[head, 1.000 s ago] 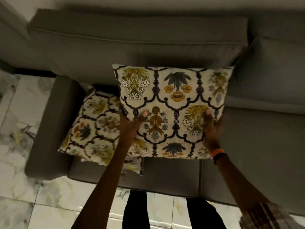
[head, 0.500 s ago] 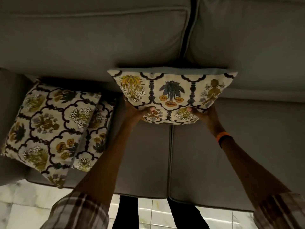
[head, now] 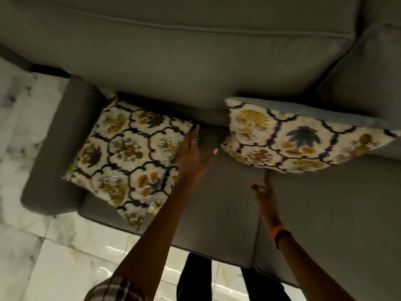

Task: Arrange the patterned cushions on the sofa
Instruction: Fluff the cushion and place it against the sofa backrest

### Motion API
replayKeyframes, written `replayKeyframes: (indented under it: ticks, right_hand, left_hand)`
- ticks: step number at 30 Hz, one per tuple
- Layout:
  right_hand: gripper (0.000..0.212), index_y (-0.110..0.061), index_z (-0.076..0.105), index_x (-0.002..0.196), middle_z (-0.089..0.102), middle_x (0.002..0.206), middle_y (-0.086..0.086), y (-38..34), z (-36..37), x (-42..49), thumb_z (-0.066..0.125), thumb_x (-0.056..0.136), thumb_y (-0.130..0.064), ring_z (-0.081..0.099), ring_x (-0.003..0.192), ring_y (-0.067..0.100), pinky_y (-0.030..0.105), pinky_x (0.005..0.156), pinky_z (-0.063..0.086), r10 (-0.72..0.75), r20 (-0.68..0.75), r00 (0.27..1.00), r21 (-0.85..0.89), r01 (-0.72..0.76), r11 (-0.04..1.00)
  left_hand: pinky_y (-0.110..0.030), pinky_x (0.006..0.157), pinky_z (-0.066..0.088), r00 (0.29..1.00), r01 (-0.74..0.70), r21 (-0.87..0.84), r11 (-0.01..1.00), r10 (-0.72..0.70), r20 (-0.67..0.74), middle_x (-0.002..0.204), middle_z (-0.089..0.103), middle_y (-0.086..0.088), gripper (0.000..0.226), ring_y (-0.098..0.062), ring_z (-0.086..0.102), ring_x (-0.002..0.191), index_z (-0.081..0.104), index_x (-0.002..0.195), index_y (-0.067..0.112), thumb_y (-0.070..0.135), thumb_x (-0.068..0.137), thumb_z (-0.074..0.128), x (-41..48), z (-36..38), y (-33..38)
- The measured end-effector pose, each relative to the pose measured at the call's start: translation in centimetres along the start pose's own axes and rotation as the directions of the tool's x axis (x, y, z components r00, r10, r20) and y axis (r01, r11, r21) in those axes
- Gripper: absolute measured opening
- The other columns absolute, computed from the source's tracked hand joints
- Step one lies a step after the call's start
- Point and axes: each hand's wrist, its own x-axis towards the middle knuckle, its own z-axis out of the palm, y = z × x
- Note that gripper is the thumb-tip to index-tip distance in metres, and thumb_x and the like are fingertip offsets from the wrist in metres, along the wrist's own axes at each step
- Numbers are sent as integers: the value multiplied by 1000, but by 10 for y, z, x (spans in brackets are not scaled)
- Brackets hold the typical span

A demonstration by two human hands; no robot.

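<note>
Nearest the camera, a pale marble floor (head: 71, 257) and two dark trouser legs (head: 195, 276) are seen below the front edge of a grey sofa (head: 217, 213). Two plaid sleeves are partly visible at the bottom corners; the left sleeve (head: 112, 290) is the clearer one.

Two hands are extended over the seat. The right hand (head: 263, 193) is held above the seam between two seat cushions, with fingers loosely curled and nothing gripped; an orange and black wristband (head: 280, 232) is worn on that wrist. The left hand (head: 193, 157) is spread flat with fingers apart, a ring on one finger, and is placed at the right edge of the left cushions. It is not closed on anything.

Three patterned cushions can be counted. Two are stacked at the left end of the seat, against the armrest (head: 56, 144): the top left cushion (head: 128, 153) lies flat with the floral face up, its long axis running from near left to far right, and the lower cushion (head: 165, 192) shows only as a strip along its right side. The third cushion (head: 299, 137) is set farther right, leaning on the backrest (head: 195, 51), with its long axis running left to right and its patterned face turned toward the camera. Motion blur softens the pattern detail.
</note>
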Motion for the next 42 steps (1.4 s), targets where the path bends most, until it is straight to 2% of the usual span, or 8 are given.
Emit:
replayKeyframes:
  ticks: [3,8,13,19,23,32,36,42]
  right_hand:
    - [45,-10,53,146,65,139,18,-25,96,-33,62,103,-23,68,120,33,34,77,57,-13,190,982,11,11,1000]
    - [66,-12,38,158,68,134,6,-91,246,-55,67,101,-28,61,132,31,38,102,58,-138,175,975,153,112,982]
    - [104,-19,8,167,32,170,9,-118,329,-36,74,92,-49,36,155,30,36,122,32,3,11,1000,274,-6,962]
    - [101,-23,24,165,46,163,5,-107,335,-40,73,84,-60,49,147,30,54,120,42,-236,-157,959,214,266,940]
    - [80,-40,45,148,59,149,-16,-104,300,-60,71,79,-69,57,140,9,40,117,48,-373,-161,914,255,404,879]
    - [72,-47,47,140,65,134,-32,-95,85,-91,77,78,-67,62,130,1,31,109,52,-603,-165,781,223,625,748]
    - [64,-41,53,140,72,131,-19,-91,-59,-91,81,84,-51,71,121,8,37,100,60,-721,-97,686,120,727,676]
    - [72,-13,60,133,79,111,5,-92,-265,-71,72,79,-59,77,94,20,30,77,59,-825,95,557,-490,748,448]
  left_hand:
    - [-62,114,37,965,-80,283,956,145,-218,153,40,-23,64,-40,37,142,35,149,13,45,97,51,5,-66,-76]
    - [-54,126,14,896,314,236,920,-205,-393,162,27,-23,75,-39,22,151,29,153,7,49,94,49,52,-181,-194]
    - [-60,121,26,805,585,-24,811,-584,-100,164,24,-22,100,-46,29,147,13,158,12,75,87,44,85,-229,-284]
    - [-55,113,39,756,633,-210,745,-654,-39,138,61,-16,119,-36,57,124,48,143,16,98,59,34,83,-240,-292]
    - [-34,75,61,797,505,-532,679,-603,-13,78,79,7,63,-14,74,79,79,84,34,90,61,60,46,-251,-261]
    - [-44,89,62,894,300,-829,471,-441,73,139,63,-7,114,-25,66,119,42,148,27,81,54,75,-87,-115,-143]
    - [-21,61,62,905,362,-845,394,-365,218,94,79,8,48,-7,74,82,70,114,39,57,71,81,-129,10,-71]
    - [-48,112,38,734,677,-695,241,-288,615,123,66,-6,100,-28,53,127,63,113,26,55,25,99,-188,197,60]
